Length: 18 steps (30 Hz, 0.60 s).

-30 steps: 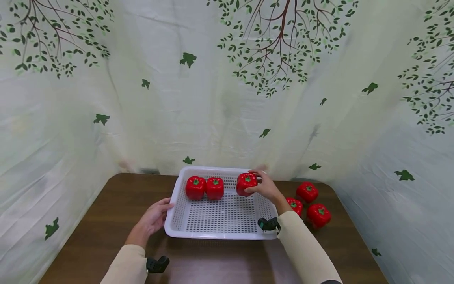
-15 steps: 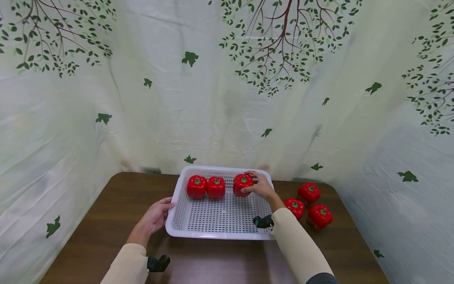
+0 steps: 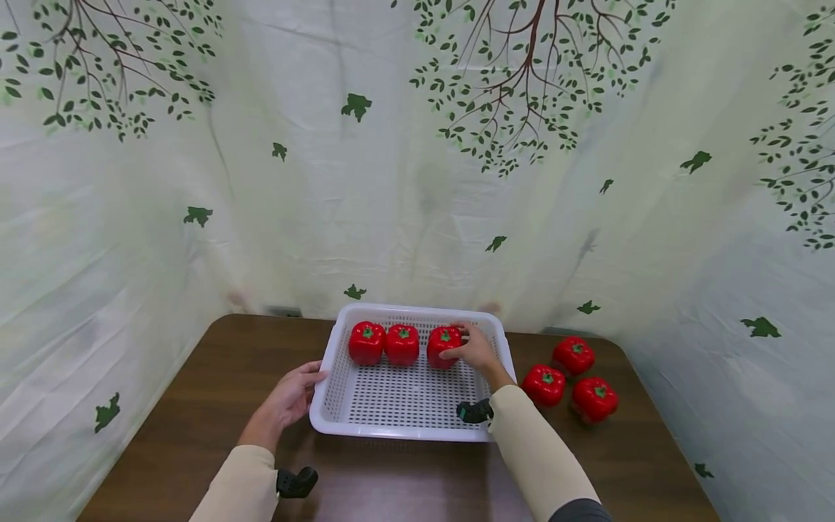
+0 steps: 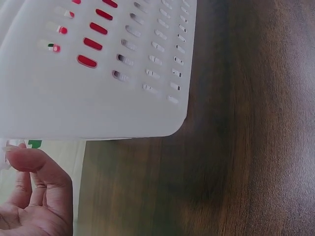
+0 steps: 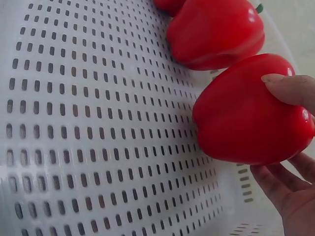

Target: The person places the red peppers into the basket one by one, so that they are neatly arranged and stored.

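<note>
Vs 1 s ago: red pepper (image 3: 438,350) shifted L, closer to 2 other peppers (image 3: 402,346). R hand (image 3: 478,350) fingers clamped on it, pepper L of palm, far half of white basket (image 3: 404,434); floor contact unclear. L hand (image 3: 290,396) pinches basket's L rim.

Gripped pepper (image 3: 440,351): glossy red, stem up | 2 like peppers (image 3: 401,346): side by side, just left | basket (image 3: 404,433): white, perforated, around these 3 | 3 outer peppers (image 3: 543,386): clustered on bench (image 3: 254,348), right of basket
</note>
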Available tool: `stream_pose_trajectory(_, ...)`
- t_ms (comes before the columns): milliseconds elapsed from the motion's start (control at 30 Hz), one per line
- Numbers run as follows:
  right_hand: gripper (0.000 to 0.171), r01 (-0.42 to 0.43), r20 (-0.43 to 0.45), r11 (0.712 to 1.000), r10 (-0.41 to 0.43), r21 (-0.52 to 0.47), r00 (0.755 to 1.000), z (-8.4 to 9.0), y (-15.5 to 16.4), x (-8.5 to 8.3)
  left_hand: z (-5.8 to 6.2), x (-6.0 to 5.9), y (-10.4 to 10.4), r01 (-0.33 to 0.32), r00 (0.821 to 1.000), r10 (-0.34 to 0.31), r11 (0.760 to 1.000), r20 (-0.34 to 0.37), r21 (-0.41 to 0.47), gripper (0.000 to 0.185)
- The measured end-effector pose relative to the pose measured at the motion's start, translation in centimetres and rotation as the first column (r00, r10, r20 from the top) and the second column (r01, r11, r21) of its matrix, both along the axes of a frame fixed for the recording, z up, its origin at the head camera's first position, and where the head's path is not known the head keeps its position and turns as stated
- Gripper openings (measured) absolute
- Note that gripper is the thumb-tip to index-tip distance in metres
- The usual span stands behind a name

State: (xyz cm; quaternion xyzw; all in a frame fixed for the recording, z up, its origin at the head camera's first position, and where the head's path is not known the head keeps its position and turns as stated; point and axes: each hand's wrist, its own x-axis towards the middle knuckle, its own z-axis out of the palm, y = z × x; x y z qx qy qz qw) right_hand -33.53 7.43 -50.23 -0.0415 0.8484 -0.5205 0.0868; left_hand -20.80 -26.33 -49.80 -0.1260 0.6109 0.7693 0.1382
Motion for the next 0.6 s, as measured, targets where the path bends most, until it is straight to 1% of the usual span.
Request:
stream_pose_trajectory(100, 0.073, 0.017, 0.015, 1.0, -0.017, -0.001, 1.0, -0.2, -0.3, 0.0, 0.1, 0.0, 0.1, -0.003, 1.0, 0.003, 1.0, 0.011, 0.001, 0.047)
stream_pose_trajectory(200, 0.075, 0.036, 0.025, 0.999, -0.036, -0.004, 0.999, -0.2, -0.5, 0.0, 0.2, -0.1, 0.2, -0.029, 0.999, 0.029, 1.0, 0.024, -0.005, 0.046)
stream_pose_trajectory(267, 0.075, 0.048, 0.031, 0.999, -0.048, -0.014, 0.998, -0.3, -0.7, 0.1, 0.3, 0.0, 0.1, -0.022, 0.999, 0.022, 1.0, 0.025, -0.009, 0.047)
stream_pose_trajectory(333, 0.075, 0.057, 0.036, 0.998, -0.057, -0.016, 0.998, -0.4, -0.9, 0.0, 0.4, 0.1, 0.2, -0.037, 0.999, 0.037, 0.999, 0.032, -0.012, 0.046)
stream_pose_trajectory(600, 0.075, 0.074, 0.032, 0.997, -0.073, -0.016, 0.997, -0.8, -1.5, 0.1, 0.3, 0.3, 0.2, -0.029, 0.999, 0.03, 0.999, 0.027, -0.022, 0.047)
